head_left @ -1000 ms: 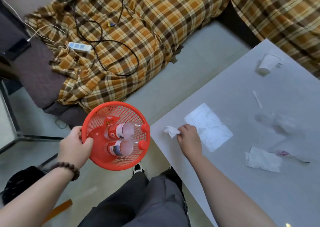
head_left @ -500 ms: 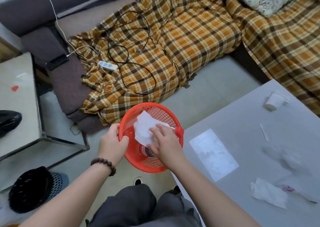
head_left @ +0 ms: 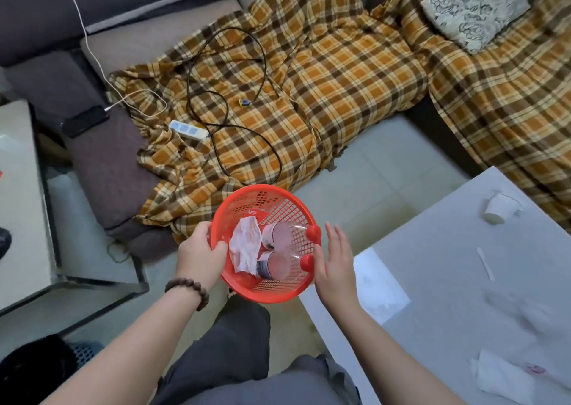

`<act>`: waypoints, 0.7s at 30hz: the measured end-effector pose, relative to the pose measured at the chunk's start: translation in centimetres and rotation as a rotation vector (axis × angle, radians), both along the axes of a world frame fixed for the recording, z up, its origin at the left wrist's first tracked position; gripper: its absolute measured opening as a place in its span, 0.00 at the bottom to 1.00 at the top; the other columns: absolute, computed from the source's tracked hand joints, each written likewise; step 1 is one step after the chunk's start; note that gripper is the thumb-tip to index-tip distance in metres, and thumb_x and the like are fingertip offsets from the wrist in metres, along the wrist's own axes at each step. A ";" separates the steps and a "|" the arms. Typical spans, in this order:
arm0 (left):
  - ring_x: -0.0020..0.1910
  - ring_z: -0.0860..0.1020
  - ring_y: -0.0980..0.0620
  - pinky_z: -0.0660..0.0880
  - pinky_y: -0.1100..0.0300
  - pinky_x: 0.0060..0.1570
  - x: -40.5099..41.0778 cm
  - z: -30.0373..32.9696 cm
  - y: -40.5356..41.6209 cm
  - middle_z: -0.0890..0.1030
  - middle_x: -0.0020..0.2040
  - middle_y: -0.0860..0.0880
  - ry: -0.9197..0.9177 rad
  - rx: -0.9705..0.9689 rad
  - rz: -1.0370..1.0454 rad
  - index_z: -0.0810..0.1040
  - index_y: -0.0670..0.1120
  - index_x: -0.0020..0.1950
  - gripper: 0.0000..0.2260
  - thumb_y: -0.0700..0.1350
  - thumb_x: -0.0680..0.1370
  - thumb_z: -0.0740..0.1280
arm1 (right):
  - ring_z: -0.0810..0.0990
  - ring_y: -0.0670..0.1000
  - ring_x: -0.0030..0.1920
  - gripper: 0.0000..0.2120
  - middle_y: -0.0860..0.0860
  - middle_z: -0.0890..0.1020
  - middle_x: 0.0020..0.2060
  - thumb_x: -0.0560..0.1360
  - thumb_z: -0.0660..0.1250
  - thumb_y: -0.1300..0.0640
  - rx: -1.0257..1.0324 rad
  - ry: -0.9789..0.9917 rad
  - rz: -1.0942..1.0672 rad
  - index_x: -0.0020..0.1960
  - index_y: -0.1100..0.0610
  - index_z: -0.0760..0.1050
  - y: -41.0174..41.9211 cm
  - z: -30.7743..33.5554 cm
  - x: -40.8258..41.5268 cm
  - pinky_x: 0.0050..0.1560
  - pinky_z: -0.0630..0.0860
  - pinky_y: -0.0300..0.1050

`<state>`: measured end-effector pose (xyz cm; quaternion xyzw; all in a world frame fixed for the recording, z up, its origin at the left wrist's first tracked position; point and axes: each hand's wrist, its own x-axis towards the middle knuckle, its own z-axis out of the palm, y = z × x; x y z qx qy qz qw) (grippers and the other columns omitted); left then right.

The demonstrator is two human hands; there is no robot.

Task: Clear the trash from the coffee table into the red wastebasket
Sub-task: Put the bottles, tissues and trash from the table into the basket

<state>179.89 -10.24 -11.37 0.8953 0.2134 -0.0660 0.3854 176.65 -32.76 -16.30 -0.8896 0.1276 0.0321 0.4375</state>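
My left hand (head_left: 200,254) grips the near-left rim of the red wastebasket (head_left: 278,293), held in the air beside the grey coffee table (head_left: 448,265). Inside it lie two plastic bottles (head_left: 282,250) with red caps and a crumpled white tissue (head_left: 245,247). My right hand (head_left: 335,262) hovers open at the basket's right rim, holding nothing. On the table lie a tipped paper cup (head_left: 500,210), a thin white stick (head_left: 485,264), a crumpled tissue (head_left: 497,377) at the near right and clear plastic wrap (head_left: 531,312).
A sofa draped in a plaid blanket (head_left: 324,95) lies beyond, with a power strip (head_left: 188,129) and black cable (head_left: 234,126) on it. A glass side table (head_left: 21,203) stands left. A black object (head_left: 34,370) sits on the floor at lower left.
My right hand picked the tissue off the table, dropped it into the basket, and has now drawn back open to the basket's right rim. The view has tilted up.
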 end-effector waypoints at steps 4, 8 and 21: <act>0.39 0.78 0.48 0.70 0.58 0.36 5.2 0.2 4.3 0.81 0.40 0.50 -0.004 -0.041 -0.065 0.75 0.50 0.48 0.09 0.39 0.71 0.63 | 0.68 0.52 0.67 0.23 0.55 0.69 0.69 0.80 0.55 0.55 0.144 0.209 -0.098 0.74 0.53 0.57 3.2 -1.0 3.8 0.68 0.66 0.49; 0.37 0.78 0.55 0.69 0.62 0.32 10.1 0.8 7.5 0.80 0.37 0.54 0.002 -0.055 -0.194 0.74 0.54 0.44 0.09 0.39 0.71 0.64 | 0.80 0.47 0.48 0.20 0.50 0.81 0.51 0.79 0.58 0.57 0.303 0.268 -0.205 0.70 0.51 0.65 6.2 -0.3 7.6 0.52 0.77 0.45; 0.36 0.80 0.56 0.73 0.61 0.36 21.4 0.8 1.0 0.82 0.34 0.55 -0.033 -0.181 -0.599 0.75 0.62 0.42 0.15 0.40 0.70 0.66 | 0.80 0.50 0.54 0.17 0.50 0.81 0.55 0.79 0.59 0.55 0.317 0.116 -0.655 0.68 0.48 0.68 3.1 1.2 11.0 0.58 0.77 0.53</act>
